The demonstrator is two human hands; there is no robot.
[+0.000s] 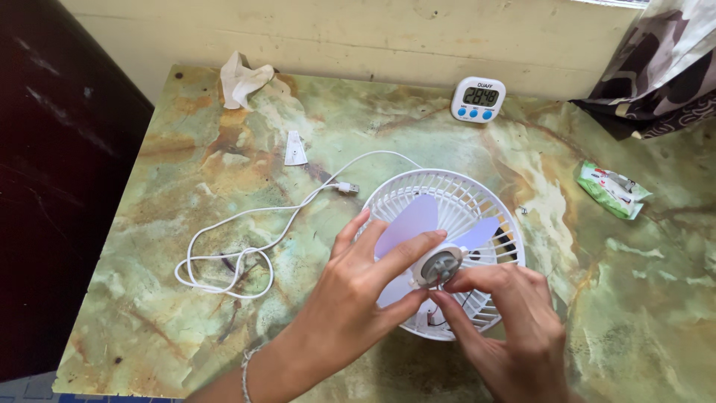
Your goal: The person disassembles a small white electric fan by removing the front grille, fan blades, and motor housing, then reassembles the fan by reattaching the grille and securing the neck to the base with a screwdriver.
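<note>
We pinch the small grey motor (439, 267) between both hands: the left hand (358, 298) closes thumb and forefinger on its upper and lower edges, the other fingers fanned over the blades, while the right hand (514, 321) presses its fingertips together against the motor's lower right side, where thin dark wires (456, 307) trail out. The motor sits at the hub of the pale lilac fan blades (414, 220), inside the white fan grille (466, 195) lying face-up on the table.

To do this well, we judge it best to keep the left grip steady and light, let the right fingertips do the fine work, and avoid tugging those wires or bending the thin blades.

The motor looks like dull metal, round and squat. The blades are smooth, translucent plastic with rounded lobes; the grille is a ribbed plastic bowl of radial slats. A white cable (246, 239) loops loosely to the left, its plug near the grille. The table top (186, 336) is glossy, marbled green and rust. Further off lie a crumpled white tissue (242, 78), a small white plastic piece (295, 148), a white timer with blue buttons (478, 98), a green wrapper (611, 189) and patterned cloth (660, 63).
</note>
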